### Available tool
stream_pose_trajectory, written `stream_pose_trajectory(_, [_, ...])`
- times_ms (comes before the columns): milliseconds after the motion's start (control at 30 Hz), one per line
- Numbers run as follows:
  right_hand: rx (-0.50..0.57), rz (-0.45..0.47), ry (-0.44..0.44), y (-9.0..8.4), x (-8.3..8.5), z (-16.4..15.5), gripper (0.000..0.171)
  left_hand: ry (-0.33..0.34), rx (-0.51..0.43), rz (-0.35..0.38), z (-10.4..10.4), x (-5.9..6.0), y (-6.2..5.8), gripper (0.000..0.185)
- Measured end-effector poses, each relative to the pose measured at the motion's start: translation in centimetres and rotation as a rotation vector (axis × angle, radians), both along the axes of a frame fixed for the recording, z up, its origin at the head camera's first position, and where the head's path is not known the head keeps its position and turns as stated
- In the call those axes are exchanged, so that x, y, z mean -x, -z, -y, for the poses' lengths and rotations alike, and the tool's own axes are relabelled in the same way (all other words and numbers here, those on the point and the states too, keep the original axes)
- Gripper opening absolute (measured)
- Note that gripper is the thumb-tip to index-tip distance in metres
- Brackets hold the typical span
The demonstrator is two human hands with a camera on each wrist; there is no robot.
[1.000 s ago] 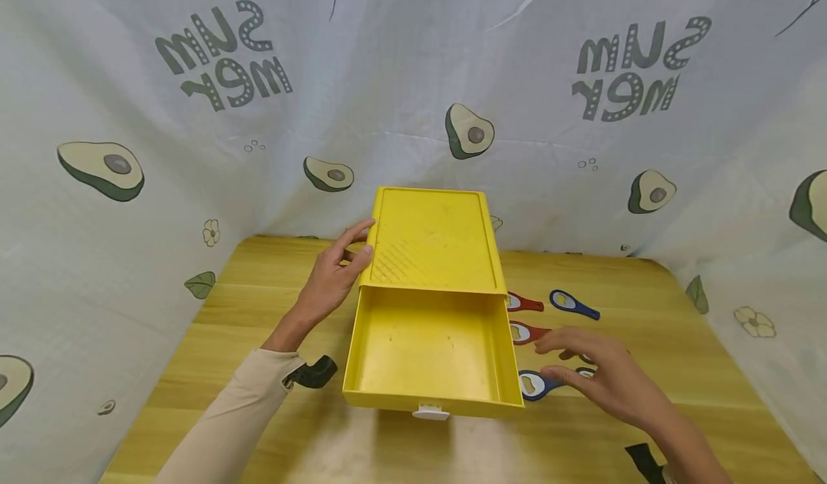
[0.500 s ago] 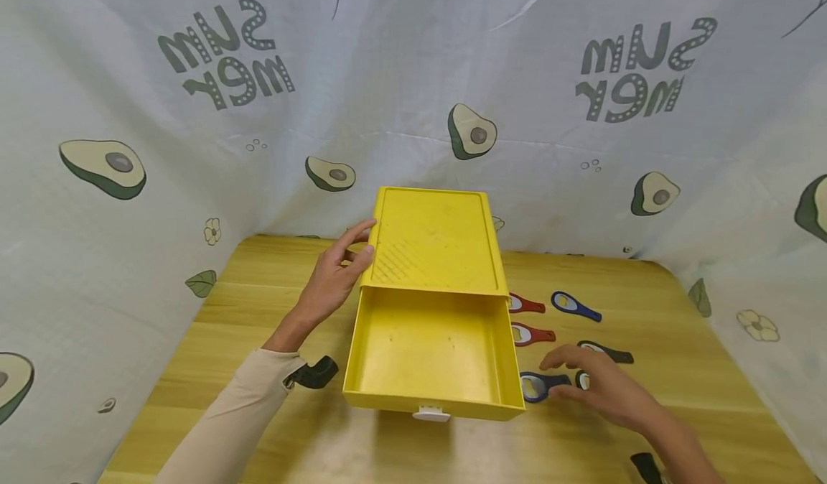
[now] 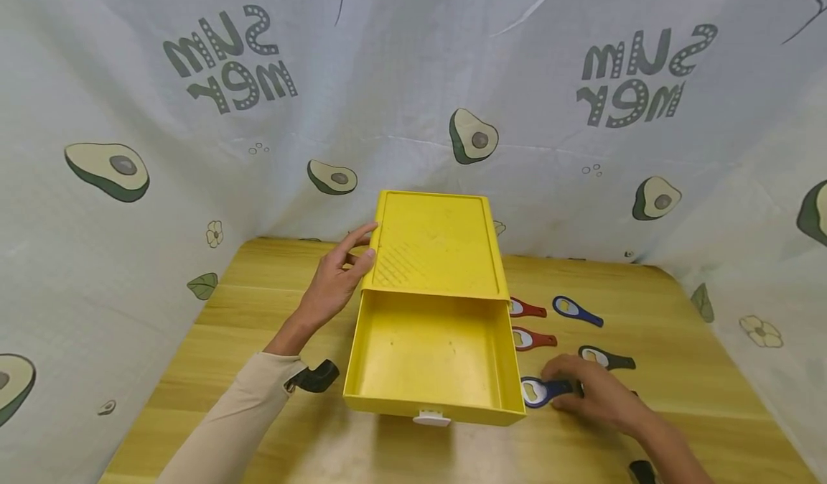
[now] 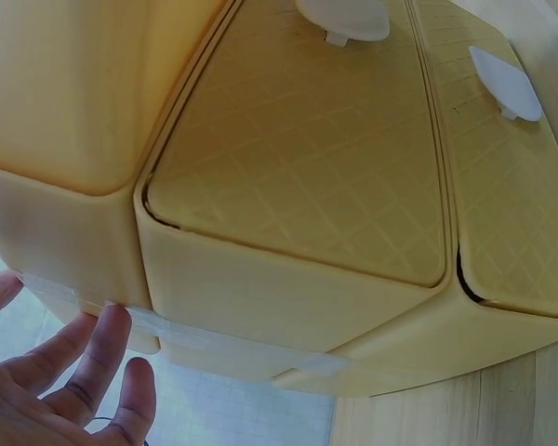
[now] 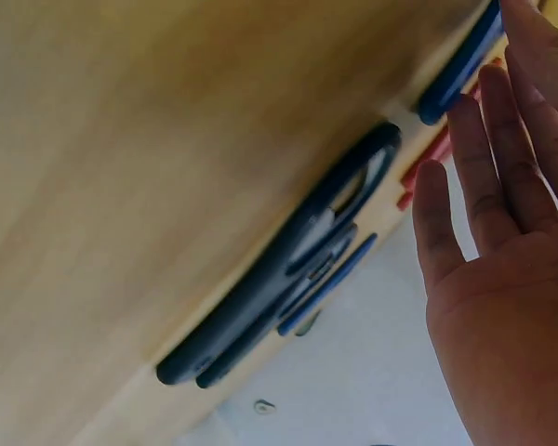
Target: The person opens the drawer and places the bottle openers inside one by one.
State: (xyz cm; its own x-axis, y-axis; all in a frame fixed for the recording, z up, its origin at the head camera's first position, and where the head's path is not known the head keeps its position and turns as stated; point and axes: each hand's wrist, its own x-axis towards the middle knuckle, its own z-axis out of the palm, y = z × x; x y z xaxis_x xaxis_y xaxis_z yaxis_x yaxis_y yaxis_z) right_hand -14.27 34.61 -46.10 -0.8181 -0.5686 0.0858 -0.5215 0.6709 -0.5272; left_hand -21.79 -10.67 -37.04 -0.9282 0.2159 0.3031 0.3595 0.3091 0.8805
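A yellow drawer unit (image 3: pixel 439 247) stands mid-table, its top drawer (image 3: pixel 381 406) pulled out with nothing in it. My left hand (image 3: pixel 329 286) rests against the unit's left side, fingers extended; the left wrist view shows its fingertips by a strip of clear tape (image 4: pixel 232 351). To the right of the drawer lies a blue bottle opener (image 3: pixel 533 392). Over its handle is my right hand (image 3: pixel 601 396), thumb on the near side and fingertips at the far side. Those fingers look fairly straight in the right wrist view, right beside the blue opener (image 5: pixel 446 93).
Two red bottle openers (image 3: pixel 536 339) lie partly behind the unit's right side. Farther right are another blue opener (image 3: pixel 577 311) and a black opener (image 3: pixel 605 358); a second black one is mostly under my right hand. A patterned curtain (image 3: pixel 400 75) closes off the back.
My right hand has moved down and slightly toward me, from above the openers to the near blue one's handle. My left hand and the drawer unit keep their places.
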Motion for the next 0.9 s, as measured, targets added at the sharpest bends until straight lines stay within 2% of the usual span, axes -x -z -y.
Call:
stream_pose_trajectory(200, [-0.011, 0.036, 0.009, 0.34, 0.24, 0.03, 0.028, 0.001, 0.001, -0.006, -0.08, 0.07, 0.04, 0.047])
stream_pose_trajectory(367, [-0.035, 0.105, 0.043, 0.25, 0.45, 0.17, 0.022, -0.003, -0.001, -0.003, -0.06, 0.05, 0.06, 0.047])
stream_pose_trajectory(500, [-0.053, 0.126, 0.061, 0.23, 0.58, 0.24, 0.019, -0.005, -0.004, 0.001, -0.04, 0.03, 0.05, 0.047])
stream_pose_trajectory(900, [-0.076, 0.126, 0.102, 0.15, 0.25, 0.34, 0.018, 0.002, 0.0, 0.007, -0.09, -0.03, 0.02, 0.047])
